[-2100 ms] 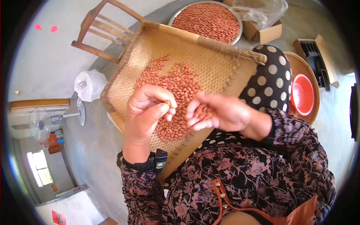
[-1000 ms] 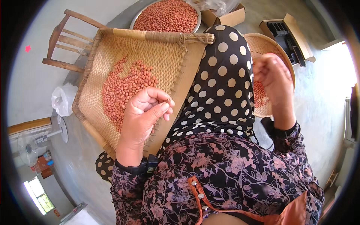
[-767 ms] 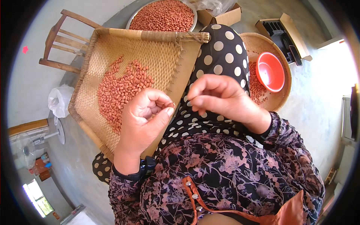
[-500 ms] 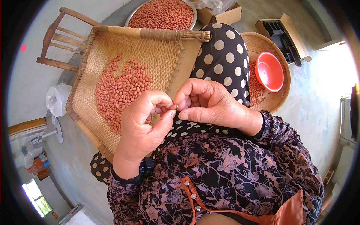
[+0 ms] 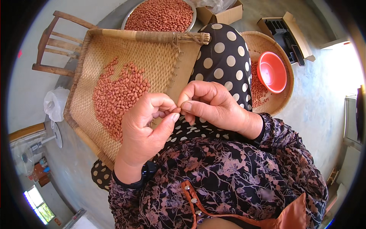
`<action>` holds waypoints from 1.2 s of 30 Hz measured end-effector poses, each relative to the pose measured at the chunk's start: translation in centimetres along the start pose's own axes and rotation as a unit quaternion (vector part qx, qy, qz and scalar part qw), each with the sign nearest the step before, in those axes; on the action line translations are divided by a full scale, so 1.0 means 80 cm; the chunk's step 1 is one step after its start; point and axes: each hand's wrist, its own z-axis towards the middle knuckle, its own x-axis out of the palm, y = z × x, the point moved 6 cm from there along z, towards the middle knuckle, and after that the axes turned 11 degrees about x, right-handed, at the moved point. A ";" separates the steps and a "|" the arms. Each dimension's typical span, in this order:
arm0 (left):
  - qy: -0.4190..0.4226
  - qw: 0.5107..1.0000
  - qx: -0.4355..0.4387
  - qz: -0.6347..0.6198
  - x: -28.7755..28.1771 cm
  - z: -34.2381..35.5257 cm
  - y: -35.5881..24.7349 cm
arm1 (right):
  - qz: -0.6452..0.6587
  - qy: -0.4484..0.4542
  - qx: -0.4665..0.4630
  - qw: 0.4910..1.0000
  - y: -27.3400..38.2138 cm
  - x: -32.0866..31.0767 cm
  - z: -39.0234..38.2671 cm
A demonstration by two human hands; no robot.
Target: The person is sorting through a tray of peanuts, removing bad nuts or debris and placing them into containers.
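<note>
Above my lap, my left hand (image 5: 145, 122) and my right hand (image 5: 219, 105) meet at the fingertips, both closed in a pinch. Between them sits a small reddish-brown peanut (image 5: 178, 110), mostly covered by the fingers. My right thumb lies over it, with the right forefinger curled against it. Left of my hands, a woven scoop-shaped basket (image 5: 160, 57) rests tilted across my left side. A loose pile of red-skinned peanuts (image 5: 120, 95) is spread on its weave, partly behind my left hand.
Beyond the basket stands a metal basin (image 5: 194, 17) heaped with peanuts. At right, a round woven tray (image 5: 288, 82) holds more peanuts and a red plastic bowl (image 5: 272, 72). Cardboard boxes (image 5: 228, 14) lie farther back. A wooden chair (image 5: 47, 42) and a white plastic bag (image 5: 56, 102) are at left.
My right thumb has closed in over the peanut, where a pale spot showed between the fingertips before. The surroundings have shifted slightly left in the view.
</note>
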 end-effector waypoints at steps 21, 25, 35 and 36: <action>0.007 0.931 -0.105 -0.349 -0.013 -0.002 0.042 | 0.035 -0.022 0.030 0.999 0.003 -0.004 0.013; -0.004 0.942 -0.095 -0.321 -0.014 -0.005 0.039 | 0.030 0.001 0.028 0.999 0.007 0.005 0.017; -0.007 0.984 -0.075 -0.164 -0.017 -0.007 0.013 | 0.042 -0.008 0.043 0.998 0.000 0.010 0.011; -0.017 0.986 -0.081 -0.143 -0.018 -0.008 0.012 | 0.037 -0.007 0.048 0.998 0.000 0.010 0.011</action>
